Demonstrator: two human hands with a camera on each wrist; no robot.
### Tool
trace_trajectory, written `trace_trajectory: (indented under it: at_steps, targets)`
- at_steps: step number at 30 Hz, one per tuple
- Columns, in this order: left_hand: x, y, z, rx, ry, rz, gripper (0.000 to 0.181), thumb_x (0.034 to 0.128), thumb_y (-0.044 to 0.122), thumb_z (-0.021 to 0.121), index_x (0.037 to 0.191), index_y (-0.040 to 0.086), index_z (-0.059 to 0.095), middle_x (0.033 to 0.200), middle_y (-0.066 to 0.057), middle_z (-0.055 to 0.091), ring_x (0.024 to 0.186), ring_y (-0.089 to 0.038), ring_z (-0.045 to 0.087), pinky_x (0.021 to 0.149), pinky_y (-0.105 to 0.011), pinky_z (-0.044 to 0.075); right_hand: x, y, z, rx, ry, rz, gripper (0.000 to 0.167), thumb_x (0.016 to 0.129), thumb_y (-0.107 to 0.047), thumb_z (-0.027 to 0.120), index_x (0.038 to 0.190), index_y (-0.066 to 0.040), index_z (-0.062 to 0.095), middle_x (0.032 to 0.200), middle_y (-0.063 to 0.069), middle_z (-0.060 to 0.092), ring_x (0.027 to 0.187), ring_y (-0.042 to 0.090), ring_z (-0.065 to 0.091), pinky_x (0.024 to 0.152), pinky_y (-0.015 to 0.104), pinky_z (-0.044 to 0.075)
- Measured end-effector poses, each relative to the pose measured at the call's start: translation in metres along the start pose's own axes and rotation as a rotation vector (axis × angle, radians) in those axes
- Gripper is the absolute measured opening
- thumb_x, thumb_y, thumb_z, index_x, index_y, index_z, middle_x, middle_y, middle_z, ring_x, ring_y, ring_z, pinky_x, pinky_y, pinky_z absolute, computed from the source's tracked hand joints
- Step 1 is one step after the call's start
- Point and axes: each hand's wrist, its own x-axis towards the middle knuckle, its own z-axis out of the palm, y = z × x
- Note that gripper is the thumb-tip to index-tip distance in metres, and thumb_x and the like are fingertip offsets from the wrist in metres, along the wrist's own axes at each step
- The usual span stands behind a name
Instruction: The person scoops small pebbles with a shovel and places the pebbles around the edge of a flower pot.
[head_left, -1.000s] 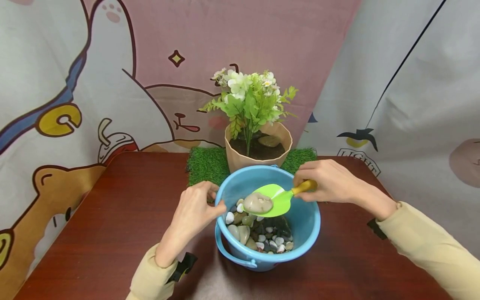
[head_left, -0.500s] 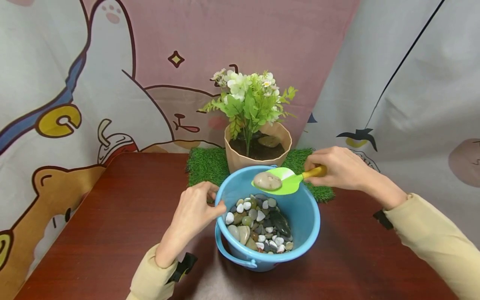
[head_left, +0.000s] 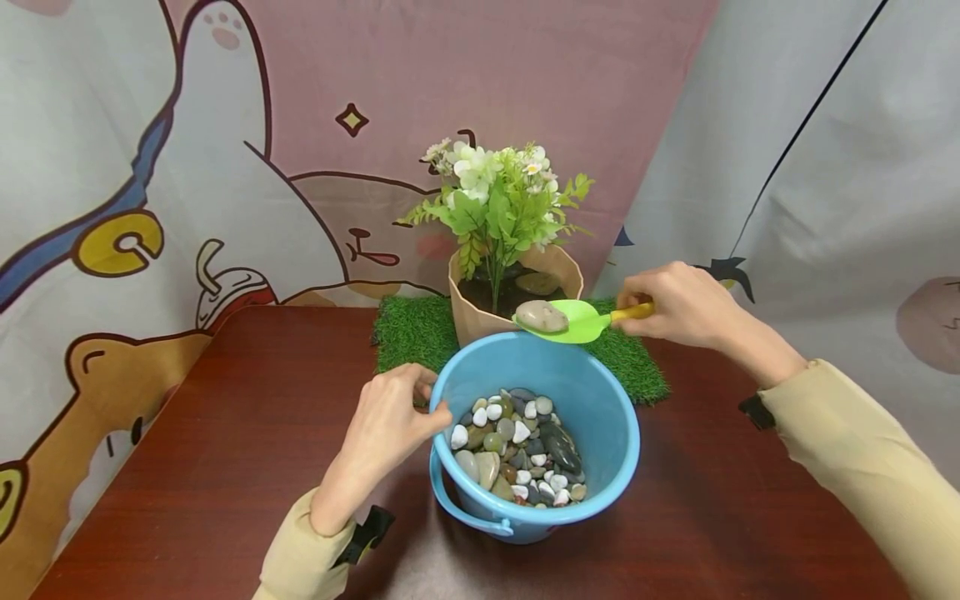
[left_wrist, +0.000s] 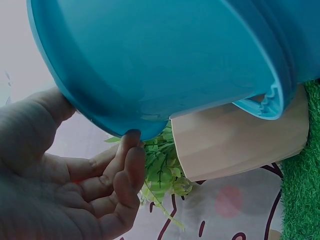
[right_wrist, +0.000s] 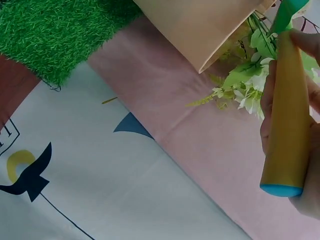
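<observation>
In the head view my right hand (head_left: 678, 304) grips the yellow handle of a small trowel (head_left: 583, 323) with a green blade. A smooth beige stone (head_left: 542, 316) lies on the blade, at the front rim of the flowerpot (head_left: 476, 325). The right wrist view shows fingers round the handle (right_wrist: 286, 125). My left hand (head_left: 386, 421) holds the left rim of a blue bucket (head_left: 603, 417) between thumb and fingers; some fingertips are hidden in the head view. Several pebbles (head_left: 521, 454), white, grey, green and dark, cover the bucket's bottom.
White and green flowers (head_left: 498, 200) stand in the pot, which holds dark soil and stones. Beneath the pot lies an artificial grass mat (head_left: 412, 329) on a brown table (head_left: 247, 442). A printed cloth (head_left: 585, 75) hangs behind. The bucket's handle (head_left: 457, 512) hangs down its front left.
My right hand has carried the trowel and stone up and away from over the bucket, to the pot's front rim. My left hand has stayed on the bucket's rim.
</observation>
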Motion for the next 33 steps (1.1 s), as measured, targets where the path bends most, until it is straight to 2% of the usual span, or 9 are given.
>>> trace_trajectory:
  at_steps: [5,9,15,23,33]
  targets:
    - [0.0,0.0,0.0,0.001,-0.002,-0.004,0.021,0.0672,0.012,0.069,0.087,0.005,0.07,0.067,-0.001,0.065,0.06,-0.009,0.059,0.058,-0.026,0.045,0.01,0.001,0.0,0.004,-0.057,0.114,0.01,0.075,-0.025,0.074,0.072,-0.022,0.065,0.059,-0.008,0.055,0.054,0.01,0.045,0.048,0.027,0.035]
    - [0.0,-0.001,0.0,-0.004,-0.006,-0.009,0.021,0.0675,0.012,0.068,0.087,0.005,0.07,0.067,-0.001,0.065,0.06,-0.009,0.059,0.058,-0.026,0.045,0.018,0.002,0.002,-0.001,-0.089,0.16,0.008,0.075,-0.027,0.072,0.073,-0.021,0.067,0.061,-0.006,0.057,0.055,0.012,0.048,0.048,0.029,0.036]
    - [0.001,0.0,0.0,-0.005,-0.011,-0.016,0.021,0.0676,0.012,0.069,0.087,0.005,0.07,0.068,-0.002,0.065,0.061,-0.009,0.06,0.058,-0.026,0.046,0.028,0.005,0.004,-0.014,-0.116,0.192,0.009,0.075,-0.027,0.071,0.073,-0.019,0.068,0.061,-0.004,0.058,0.055,0.013,0.049,0.046,0.029,0.036]
    - [0.001,0.0,0.0,0.001,-0.011,-0.017,0.021,0.0675,0.013,0.069,0.087,0.005,0.07,0.068,-0.002,0.065,0.061,-0.009,0.06,0.059,-0.027,0.046,0.042,0.008,0.01,-0.032,-0.161,0.203,0.016,0.075,-0.028,0.069,0.084,-0.015,0.073,0.077,0.001,0.07,0.063,0.016,0.061,0.051,0.037,0.046]
    - [0.001,0.0,0.0,0.006,0.0,-0.006,0.021,0.0668,0.013,0.068,0.086,0.005,0.07,0.068,-0.001,0.066,0.062,-0.01,0.061,0.06,-0.028,0.047,0.059,0.005,0.017,-0.033,-0.22,0.268,0.017,0.076,-0.032,0.07,0.08,-0.016,0.071,0.074,0.002,0.067,0.064,0.018,0.06,0.052,0.039,0.046]
